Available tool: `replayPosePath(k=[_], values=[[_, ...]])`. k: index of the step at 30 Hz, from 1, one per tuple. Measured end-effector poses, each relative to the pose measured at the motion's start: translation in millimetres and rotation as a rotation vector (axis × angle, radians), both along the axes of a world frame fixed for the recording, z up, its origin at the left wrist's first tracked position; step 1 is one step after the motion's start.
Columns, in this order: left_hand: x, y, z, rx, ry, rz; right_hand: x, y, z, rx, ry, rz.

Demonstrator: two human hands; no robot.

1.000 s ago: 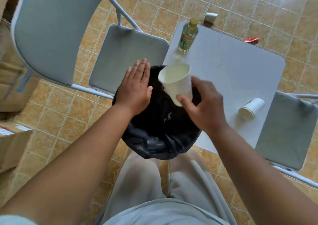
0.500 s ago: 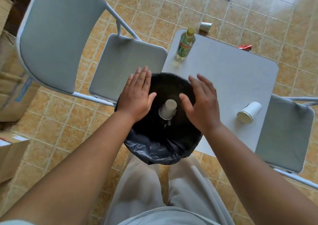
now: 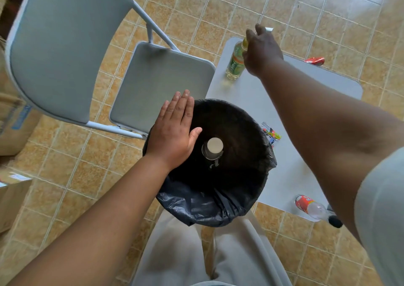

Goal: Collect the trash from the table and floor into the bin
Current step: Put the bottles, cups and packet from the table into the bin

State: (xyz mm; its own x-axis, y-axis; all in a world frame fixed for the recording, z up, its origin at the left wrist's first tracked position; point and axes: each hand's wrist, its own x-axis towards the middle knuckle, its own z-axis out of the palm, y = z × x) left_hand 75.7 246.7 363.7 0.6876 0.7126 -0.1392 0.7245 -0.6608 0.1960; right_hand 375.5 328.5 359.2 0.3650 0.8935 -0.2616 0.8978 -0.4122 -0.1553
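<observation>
While cup [image 3: 212, 148] sits in bin [image 3: 207, 202]; left hand [image 3: 172, 132] fingers together; right hand [image 3: 262, 52] at bottle [image 3: 235, 64], grip unclear

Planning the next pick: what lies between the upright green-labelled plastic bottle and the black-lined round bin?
Head view: only bare grey table top lies between the bottle and the bin.

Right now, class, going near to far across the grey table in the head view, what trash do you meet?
Red-labelled clear plastic bottle lying down, colourful printed wrapper, upright green-labelled bottle with yellow cap.
</observation>
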Motion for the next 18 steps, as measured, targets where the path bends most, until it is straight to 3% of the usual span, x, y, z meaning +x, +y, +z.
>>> replayPosePath(k=[12,18], values=[[-1,1,-2,0.012,-0.001,-0.005,-3,-28,-17,0.100,-0.019,0.040],[0,0,2,-0.014,0.038,-0.003,-23,-84,58,0.630,0.125,-0.063]])
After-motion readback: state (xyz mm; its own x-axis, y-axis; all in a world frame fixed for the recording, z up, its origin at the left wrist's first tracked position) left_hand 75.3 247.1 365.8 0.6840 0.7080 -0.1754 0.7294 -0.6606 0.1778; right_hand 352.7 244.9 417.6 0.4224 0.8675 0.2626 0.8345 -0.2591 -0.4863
